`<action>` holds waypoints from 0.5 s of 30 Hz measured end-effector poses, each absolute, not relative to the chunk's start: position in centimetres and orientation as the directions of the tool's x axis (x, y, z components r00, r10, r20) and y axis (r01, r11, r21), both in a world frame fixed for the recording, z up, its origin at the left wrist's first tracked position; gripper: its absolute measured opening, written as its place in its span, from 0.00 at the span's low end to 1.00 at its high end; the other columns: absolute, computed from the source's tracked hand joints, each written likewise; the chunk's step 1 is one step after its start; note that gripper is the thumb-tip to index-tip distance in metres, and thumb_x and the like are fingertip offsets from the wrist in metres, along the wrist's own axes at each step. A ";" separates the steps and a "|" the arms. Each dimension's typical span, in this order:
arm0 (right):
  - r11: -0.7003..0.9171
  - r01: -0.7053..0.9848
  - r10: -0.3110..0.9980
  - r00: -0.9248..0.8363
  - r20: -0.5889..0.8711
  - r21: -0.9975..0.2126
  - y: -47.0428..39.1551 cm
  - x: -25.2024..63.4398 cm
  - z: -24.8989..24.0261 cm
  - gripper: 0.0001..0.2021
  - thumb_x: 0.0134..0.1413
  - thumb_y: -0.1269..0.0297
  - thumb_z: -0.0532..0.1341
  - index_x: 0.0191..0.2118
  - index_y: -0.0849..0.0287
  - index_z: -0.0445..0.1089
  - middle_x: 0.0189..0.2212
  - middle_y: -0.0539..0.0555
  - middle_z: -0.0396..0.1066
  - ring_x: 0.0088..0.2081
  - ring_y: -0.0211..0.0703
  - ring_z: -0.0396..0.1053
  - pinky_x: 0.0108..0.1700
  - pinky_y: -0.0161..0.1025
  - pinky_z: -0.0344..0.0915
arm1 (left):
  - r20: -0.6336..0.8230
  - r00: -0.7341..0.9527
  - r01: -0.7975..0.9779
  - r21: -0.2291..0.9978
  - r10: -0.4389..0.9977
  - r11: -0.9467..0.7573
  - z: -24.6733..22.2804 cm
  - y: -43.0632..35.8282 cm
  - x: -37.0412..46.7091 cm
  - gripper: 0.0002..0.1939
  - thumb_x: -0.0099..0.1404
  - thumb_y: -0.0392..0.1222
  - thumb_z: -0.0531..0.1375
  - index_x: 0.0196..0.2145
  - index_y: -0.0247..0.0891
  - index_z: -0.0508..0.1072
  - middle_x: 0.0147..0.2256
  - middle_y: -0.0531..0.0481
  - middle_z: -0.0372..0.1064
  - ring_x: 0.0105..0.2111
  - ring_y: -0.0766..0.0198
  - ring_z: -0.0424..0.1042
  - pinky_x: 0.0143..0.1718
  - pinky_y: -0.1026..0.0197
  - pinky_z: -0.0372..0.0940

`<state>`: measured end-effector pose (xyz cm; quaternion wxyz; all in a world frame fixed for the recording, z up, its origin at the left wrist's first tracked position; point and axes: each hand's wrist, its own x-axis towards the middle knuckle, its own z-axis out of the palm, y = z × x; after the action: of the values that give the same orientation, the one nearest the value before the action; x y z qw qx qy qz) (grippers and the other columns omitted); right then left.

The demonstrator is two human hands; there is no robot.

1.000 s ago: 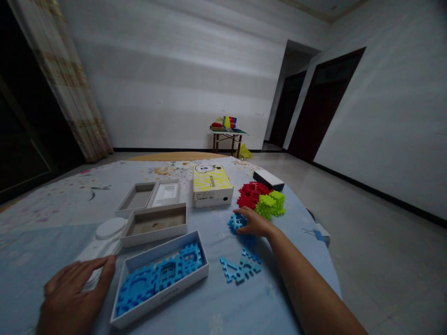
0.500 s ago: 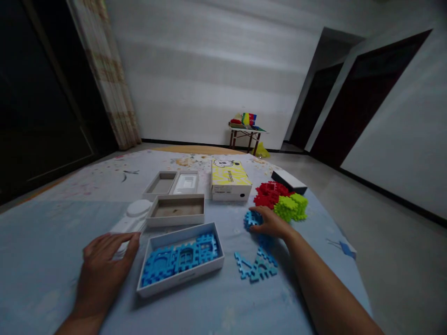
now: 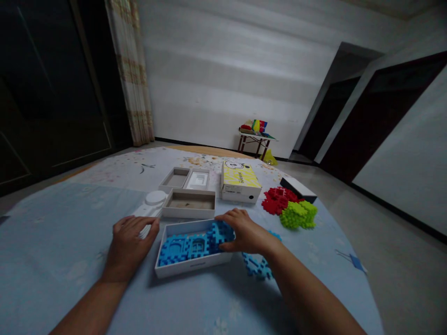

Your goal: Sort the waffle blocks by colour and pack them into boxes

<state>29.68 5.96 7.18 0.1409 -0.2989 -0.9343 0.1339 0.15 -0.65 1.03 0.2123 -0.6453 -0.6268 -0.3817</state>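
My right hand (image 3: pixel 247 236) grips a dark-blue notched puzzle block (image 3: pixel 220 232) at the right end of an open white box (image 3: pixel 193 269). Inside that box lie several blue interlocking pieces (image 3: pixel 174 249), one with a window-like cutout. My left hand (image 3: pixel 131 244) rests on the tablecloth left of the box, fingers bent and thumb apart, and nothing shows in its grasp. Just beyond it is a white object with a round disc (image 3: pixel 155 197). More flat blue pieces (image 3: pixel 256 266) lie right of the box, partly hidden by my right forearm.
Behind the box stand an open tray-like box (image 3: pixel 190 215), another shallow box (image 3: pixel 176 178) and a yellow-and-white box (image 3: pixel 240 190). Red notched pieces (image 3: pixel 277 201), lime-green pieces (image 3: pixel 296 216) and a black-and-white box (image 3: pixel 298 188) sit at the right near the table's edge.
My right hand has moved left with the blue block, from beside the red and green pieces to the white box. My left hand stays beside the box. The camera view has shifted.
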 end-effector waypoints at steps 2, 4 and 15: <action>0.787 0.538 0.594 -0.794 0.132 -0.303 6.2 28.9 6.9 0.34 0.37 0.57 0.68 0.54 0.57 0.62 0.46 0.59 0.67 0.49 0.53 0.59 0.52 0.50 0.52 | 0.762 -0.088 0.971 0.210 0.642 -0.115 1.1 -0.7 0.2 0.15 0.61 0.50 0.51 0.29 0.39 0.72 0.30 0.48 0.75 0.36 0.56 0.73 0.48 0.50 0.56; 0.781 0.549 0.597 -0.796 0.099 -0.297 6.5 28.5 6.8 0.35 0.37 0.56 0.68 0.55 0.57 0.62 0.46 0.59 0.67 0.49 0.53 0.59 0.52 0.50 0.52 | 0.762 -0.091 0.970 0.213 0.641 -0.115 1.1 -0.6 0.3 0.15 0.61 0.50 0.51 0.29 0.39 0.72 0.30 0.48 0.76 0.36 0.56 0.73 0.48 0.50 0.56; 0.723 0.542 0.619 -0.784 0.052 -0.429 6.8 29.3 7.9 0.34 0.40 0.51 0.67 0.56 0.54 0.62 0.50 0.57 0.65 0.52 0.52 0.59 0.54 0.47 0.53 | 0.775 -0.062 0.970 0.196 0.629 -0.145 0.9 -0.4 0.1 0.16 0.61 0.51 0.50 0.29 0.39 0.71 0.30 0.47 0.75 0.35 0.54 0.73 0.47 0.49 0.57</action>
<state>29.35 6.83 7.86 0.0963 -0.3144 -0.9231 0.1994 0.15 -0.37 0.89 0.2188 -0.6488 -0.6163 -0.3892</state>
